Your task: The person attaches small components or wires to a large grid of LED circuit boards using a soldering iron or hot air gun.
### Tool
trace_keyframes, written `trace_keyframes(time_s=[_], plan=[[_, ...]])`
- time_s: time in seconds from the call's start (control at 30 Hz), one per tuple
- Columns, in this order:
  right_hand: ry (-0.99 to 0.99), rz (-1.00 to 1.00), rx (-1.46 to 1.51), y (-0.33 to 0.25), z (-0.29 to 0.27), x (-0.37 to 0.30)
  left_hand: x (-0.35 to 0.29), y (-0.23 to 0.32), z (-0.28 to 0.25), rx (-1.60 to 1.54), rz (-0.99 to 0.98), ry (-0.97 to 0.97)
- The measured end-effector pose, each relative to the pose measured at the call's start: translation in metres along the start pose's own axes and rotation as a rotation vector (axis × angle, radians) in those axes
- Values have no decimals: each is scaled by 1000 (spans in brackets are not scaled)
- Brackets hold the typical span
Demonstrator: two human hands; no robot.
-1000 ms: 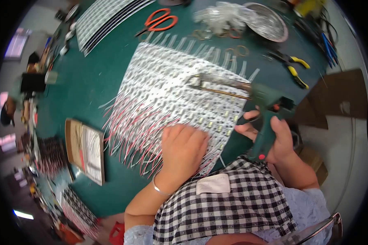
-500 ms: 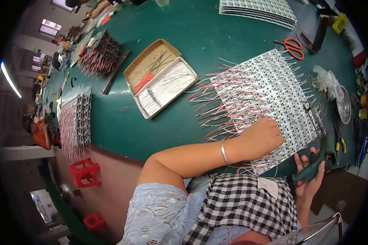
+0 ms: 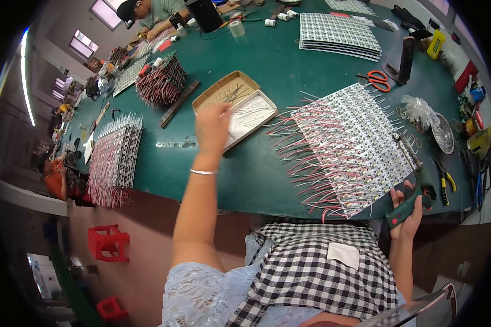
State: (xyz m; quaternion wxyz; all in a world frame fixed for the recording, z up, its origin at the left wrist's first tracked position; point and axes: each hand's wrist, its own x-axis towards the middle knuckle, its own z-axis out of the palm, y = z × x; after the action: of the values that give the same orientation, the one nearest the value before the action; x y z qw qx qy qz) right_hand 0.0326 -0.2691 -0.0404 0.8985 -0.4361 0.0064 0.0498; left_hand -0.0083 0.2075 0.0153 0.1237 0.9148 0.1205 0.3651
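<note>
My left hand [image 3: 213, 126] is over the cardboard box [image 3: 263, 124], its fingers drawn together; whatever they pinch is too small to make out. Thin white wires [image 3: 251, 111] and dark ones lie inside the box. In my right hand [image 3: 406, 218], at the table's near right edge, is a dark green soldering gun [image 3: 405, 211] with a red button. Its slim metal front end reaches up over the right side of a sheet of small white circuit boards [image 3: 360, 147]. Red and white wires [image 3: 305, 163] stick out from the sheet's left side.
Orange-handled scissors [image 3: 377, 80], pliers [image 3: 444, 182] and a plastic bag [image 3: 419, 111] surround the sheet. More board sheets [image 3: 338, 35] are stacked behind. Wired bundles [image 3: 114, 163] stand at left beside a dark bar [image 3: 180, 103]. Another person [image 3: 161, 16] works at the far side.
My left hand has gone from the board sheet leftward to the box. My right hand still grips the soldering gun, nearly in place. The view has shifted, showing more of the table's far side.
</note>
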Motion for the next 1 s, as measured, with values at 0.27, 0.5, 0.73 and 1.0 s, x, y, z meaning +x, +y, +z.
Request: trace_keyframes(time_s=[0.27, 0.5, 0.73, 1.0], plan=[[117, 52, 13, 0, 2, -2, 23, -76, 3, 254, -312, -500], [158, 81, 62, -4, -3, -5, 20, -69, 8, 239, -367, -491], [145, 112, 80, 0, -2, -4, 11, -96, 17, 34, -455, -356], [63, 137, 53, -8, 1, 4, 8, -106, 11, -271, -543, -312]])
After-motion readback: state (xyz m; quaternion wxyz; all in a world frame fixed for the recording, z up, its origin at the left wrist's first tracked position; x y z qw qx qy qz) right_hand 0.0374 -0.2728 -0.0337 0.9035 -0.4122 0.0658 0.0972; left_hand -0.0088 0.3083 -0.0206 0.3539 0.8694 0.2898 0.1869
